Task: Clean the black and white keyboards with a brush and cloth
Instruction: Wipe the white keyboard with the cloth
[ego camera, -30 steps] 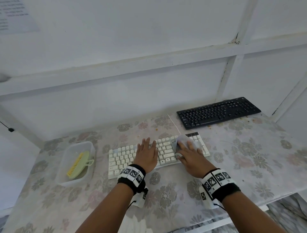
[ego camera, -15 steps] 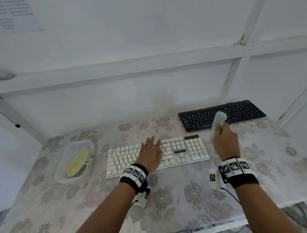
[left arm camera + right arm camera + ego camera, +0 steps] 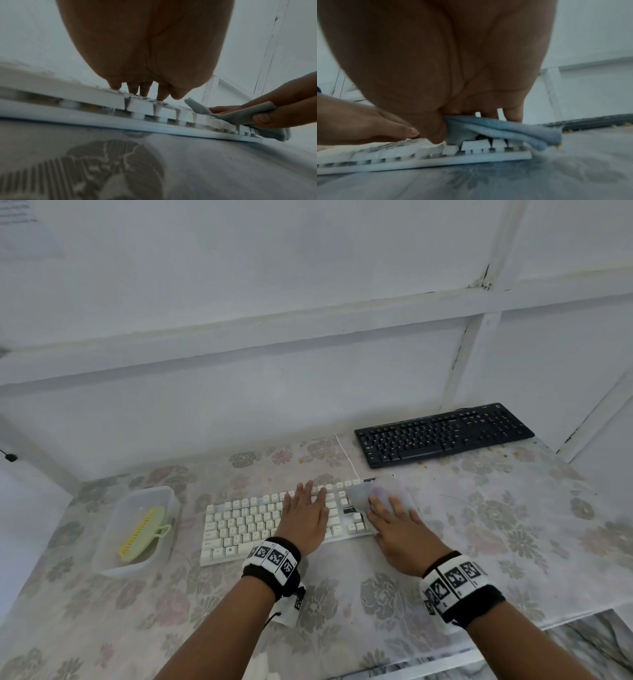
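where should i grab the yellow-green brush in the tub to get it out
Take the brush by its looped handle, which sticks out toward the white keyboard, coming from above. The plastic tub walls block a side approach, and the bristle edge faces away, left.

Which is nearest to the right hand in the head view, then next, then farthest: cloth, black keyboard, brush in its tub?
1. Cloth: under the right hand, on the white keyboard's right end.
2. Black keyboard: beyond it, at the table's back right.
3. Brush: far left, inside the clear tub.
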